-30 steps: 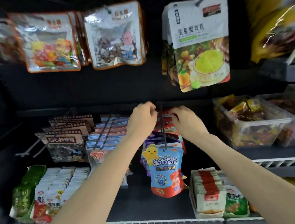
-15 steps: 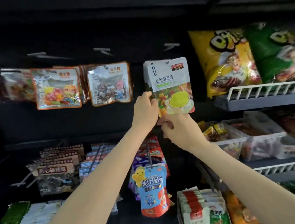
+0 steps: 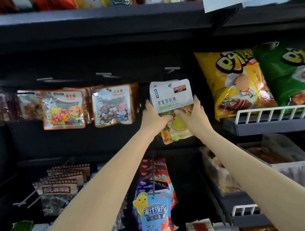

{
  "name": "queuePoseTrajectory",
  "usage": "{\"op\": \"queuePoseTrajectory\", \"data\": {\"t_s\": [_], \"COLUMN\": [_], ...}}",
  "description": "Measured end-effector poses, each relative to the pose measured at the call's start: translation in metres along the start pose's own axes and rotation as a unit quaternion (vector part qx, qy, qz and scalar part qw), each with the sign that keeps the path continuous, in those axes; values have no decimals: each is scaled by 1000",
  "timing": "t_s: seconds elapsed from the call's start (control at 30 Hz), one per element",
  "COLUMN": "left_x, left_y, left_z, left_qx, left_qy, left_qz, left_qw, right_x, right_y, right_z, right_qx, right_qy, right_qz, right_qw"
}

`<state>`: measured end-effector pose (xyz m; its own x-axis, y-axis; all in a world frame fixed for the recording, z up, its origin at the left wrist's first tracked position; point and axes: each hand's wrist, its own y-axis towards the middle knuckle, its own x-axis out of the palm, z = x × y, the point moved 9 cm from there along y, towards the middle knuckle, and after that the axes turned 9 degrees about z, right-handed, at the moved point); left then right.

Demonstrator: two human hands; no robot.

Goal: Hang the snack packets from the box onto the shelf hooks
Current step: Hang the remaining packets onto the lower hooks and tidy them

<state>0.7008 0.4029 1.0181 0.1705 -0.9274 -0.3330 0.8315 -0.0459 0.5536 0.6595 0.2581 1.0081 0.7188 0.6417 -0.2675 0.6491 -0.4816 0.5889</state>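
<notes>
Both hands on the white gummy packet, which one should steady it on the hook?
Probably the right hand: it grips the white gummy packet along its right edge, fingertips higher. The left hand holds the left edge lower; the hook sits above.

Two bare forearms; left hand (image 3: 154, 115) and right hand (image 3: 192, 115) ungloved; no sleeves.

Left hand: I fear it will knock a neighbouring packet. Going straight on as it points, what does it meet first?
Probably nothing new: the left hand already grips the white gummy packet; beyond looks like dark back panel, though depth is unclear.
</notes>
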Motion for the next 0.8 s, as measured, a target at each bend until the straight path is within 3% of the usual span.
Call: {"op": "queuePoseTrajectory", "data": {"t_s": [0.17,0.47,0.67,0.8], "left_x": [7,15,4,-8], "left_y": [10,35,52,60], "left_z": [-3,-16,5,12], "left_qx": [-16,-49,11,-55], "left_qy": [-55,-64,-97,-192], "left_qz": [-42,-68,17,66], "left_qw": [997,994,995,978], "right_x": [16,27,19,16], "right_y": [8,25,44,59], "right_z": [8,11,-19,-17], "right_qx": [42,43,-55,50], "right_qy": [71,78,116,272], "right_qz": [-38,-47,-30,-56], "right_qw": [996,995,991,959]}}
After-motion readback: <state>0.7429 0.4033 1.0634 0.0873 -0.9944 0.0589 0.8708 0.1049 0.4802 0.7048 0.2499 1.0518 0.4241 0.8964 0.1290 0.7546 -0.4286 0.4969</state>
